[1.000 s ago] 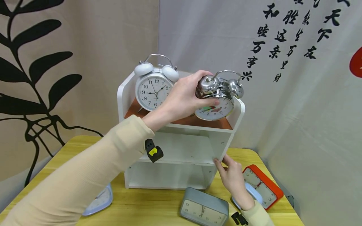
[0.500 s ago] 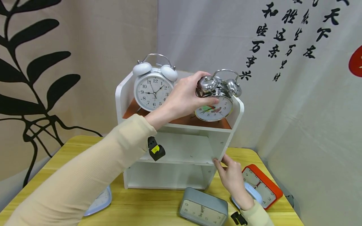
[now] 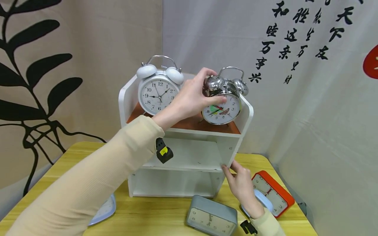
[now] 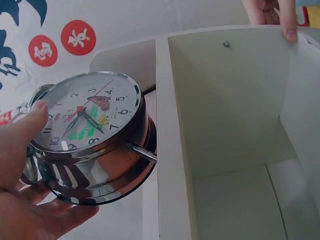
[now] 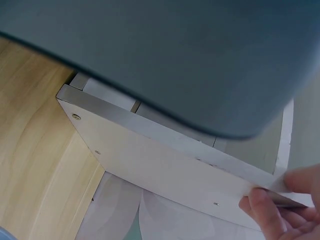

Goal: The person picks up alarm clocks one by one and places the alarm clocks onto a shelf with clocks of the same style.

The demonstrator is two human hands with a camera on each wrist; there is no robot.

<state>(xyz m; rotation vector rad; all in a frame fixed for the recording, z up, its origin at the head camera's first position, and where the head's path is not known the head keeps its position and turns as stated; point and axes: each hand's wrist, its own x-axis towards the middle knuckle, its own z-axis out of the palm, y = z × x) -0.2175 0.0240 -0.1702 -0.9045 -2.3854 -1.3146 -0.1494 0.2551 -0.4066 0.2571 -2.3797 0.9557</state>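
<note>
My left hand (image 3: 193, 96) grips a silver twin-bell alarm clock (image 3: 225, 113) at the right end of the shelf unit's brown top. Its thumb lies on the dial, and in the left wrist view the fingers curl behind the metal case (image 4: 100, 175). The clock's short legs point toward the shelf, right at its edge. To the left stands a white twin-bell alarm clock (image 3: 157, 93), partly behind my forearm. Lower down, my right hand (image 3: 243, 188) pinches the front edge of the unit's right side panel (image 5: 165, 165) between thumb and fingers.
The white shelf unit (image 3: 177, 196) stands on a wooden table (image 3: 147, 213). In front lies a grey clock (image 3: 211, 216). A red clock (image 3: 277, 193) and a light blue object (image 3: 262, 200) lie by my right wrist. Another pale blue clock (image 3: 107, 209) is partly hidden by my left sleeve.
My left hand has raised the silver clock slightly and tipped it more upright, so its dial shows fuller. My right hand keeps its hold on the side panel.
</note>
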